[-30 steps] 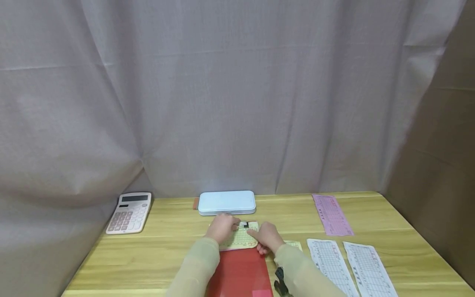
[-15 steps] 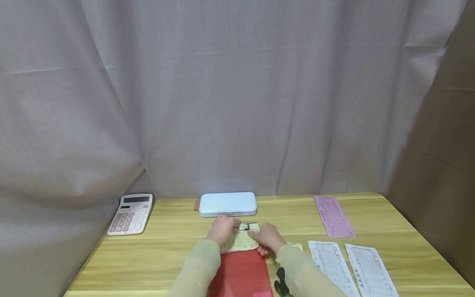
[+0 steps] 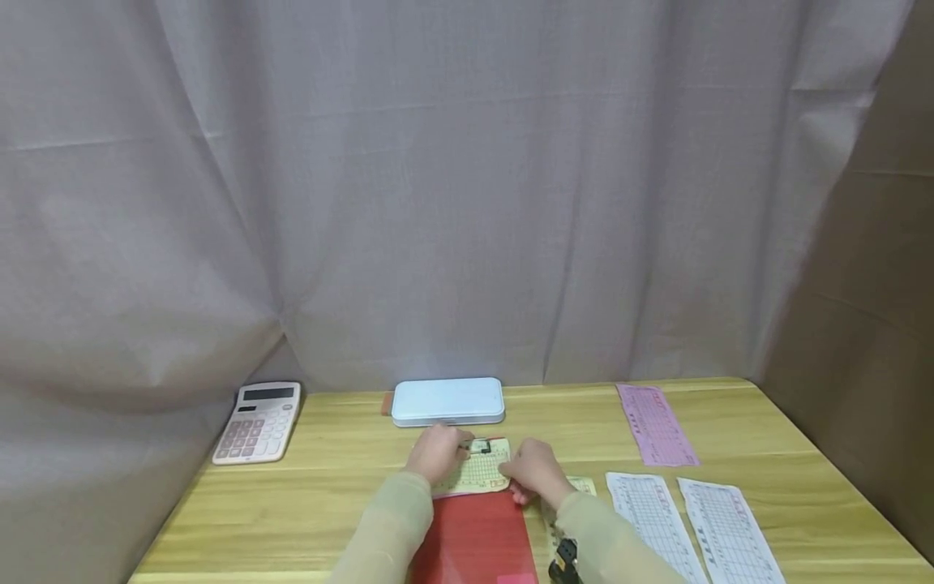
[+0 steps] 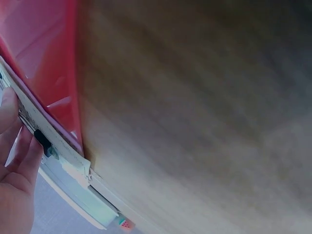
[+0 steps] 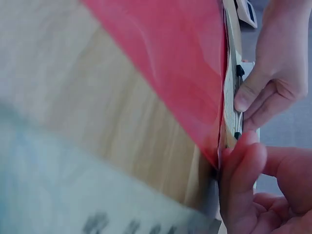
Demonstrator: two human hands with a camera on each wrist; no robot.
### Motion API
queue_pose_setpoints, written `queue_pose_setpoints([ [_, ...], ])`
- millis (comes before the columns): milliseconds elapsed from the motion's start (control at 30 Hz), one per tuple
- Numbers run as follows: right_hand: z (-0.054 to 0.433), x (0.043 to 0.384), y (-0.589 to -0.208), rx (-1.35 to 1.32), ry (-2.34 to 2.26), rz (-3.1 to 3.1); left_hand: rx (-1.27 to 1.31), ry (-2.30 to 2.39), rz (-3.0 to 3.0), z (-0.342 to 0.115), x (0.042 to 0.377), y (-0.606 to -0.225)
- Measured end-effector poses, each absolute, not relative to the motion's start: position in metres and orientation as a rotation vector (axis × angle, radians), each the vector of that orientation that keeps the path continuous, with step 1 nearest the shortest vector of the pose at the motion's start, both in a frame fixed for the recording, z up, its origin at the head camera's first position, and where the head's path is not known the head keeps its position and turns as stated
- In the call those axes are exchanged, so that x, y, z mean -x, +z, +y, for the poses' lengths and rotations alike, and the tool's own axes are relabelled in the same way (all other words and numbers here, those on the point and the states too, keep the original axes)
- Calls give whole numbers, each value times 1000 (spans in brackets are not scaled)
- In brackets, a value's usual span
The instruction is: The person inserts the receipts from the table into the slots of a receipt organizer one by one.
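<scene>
A red plastic clip folder [image 3: 477, 537] lies at the table's near middle, with a yellow gridded paper slip [image 3: 483, 474] over its far end and a pink paper edge under the slip. Across the slip's far side runs a metal clip [image 3: 485, 446] with black ends. My left hand [image 3: 436, 453] pinches the clip's bar between thumb and fingers, also visible in the right wrist view, where the left hand [image 5: 280, 63] is at the bar. My right hand [image 3: 536, 469] pinches the slip's right edge, beside the folder's corner. Its lower fingers are curled in below.
Behind the folder stands a pale blue case [image 3: 447, 401]. A calculator [image 3: 257, 422] is at the left. On the right lie a pink slip [image 3: 657, 425] and two white slips [image 3: 652, 519]. Another yellow slip [image 3: 584, 485] sits partly under my right forearm.
My right hand has shifted slightly right, its thumb sliding from over the yellow slip to its edge. More of the yellow slip under the right forearm shows. My left hand stays at the clip.
</scene>
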State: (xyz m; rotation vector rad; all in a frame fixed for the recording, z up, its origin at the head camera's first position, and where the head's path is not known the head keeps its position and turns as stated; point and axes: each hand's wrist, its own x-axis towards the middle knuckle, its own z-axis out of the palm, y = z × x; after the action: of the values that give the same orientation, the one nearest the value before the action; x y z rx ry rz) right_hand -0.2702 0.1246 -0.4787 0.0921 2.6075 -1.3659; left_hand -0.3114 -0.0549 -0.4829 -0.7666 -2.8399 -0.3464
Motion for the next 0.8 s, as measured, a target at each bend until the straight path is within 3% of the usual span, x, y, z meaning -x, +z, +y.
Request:
queue_pose_setpoints([
  [800,189,274,-463,-159,-1471,2718,741,-456,-2826,-55,312,-487],
])
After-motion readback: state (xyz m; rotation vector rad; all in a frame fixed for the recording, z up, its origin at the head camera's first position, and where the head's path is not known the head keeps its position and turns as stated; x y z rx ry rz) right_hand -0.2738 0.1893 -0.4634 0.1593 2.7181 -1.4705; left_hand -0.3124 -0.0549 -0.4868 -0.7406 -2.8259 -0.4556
